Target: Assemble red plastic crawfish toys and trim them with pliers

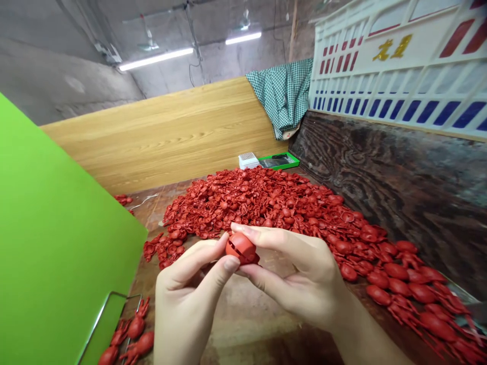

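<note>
Between both hands, low over the table, is a small rounded red plastic piece (242,248) with a dark gap running across its side. My left hand (194,289) pinches it from the left with thumb and forefinger. From the right, my right hand (300,268) grips the same piece, fingers over the top and thumb underneath. Part of the piece is hidden behind the fingertips. Just beyond the hands lies a large heap of red plastic parts (243,197), many of them shell-shaped.
A green panel (57,243) stands on the left, with a bent metal wire (97,319) and several red pieces (137,327) by it. Dark boards (365,177) and a white crate (380,76) border the right. A green tray (292,160) lies behind the heap.
</note>
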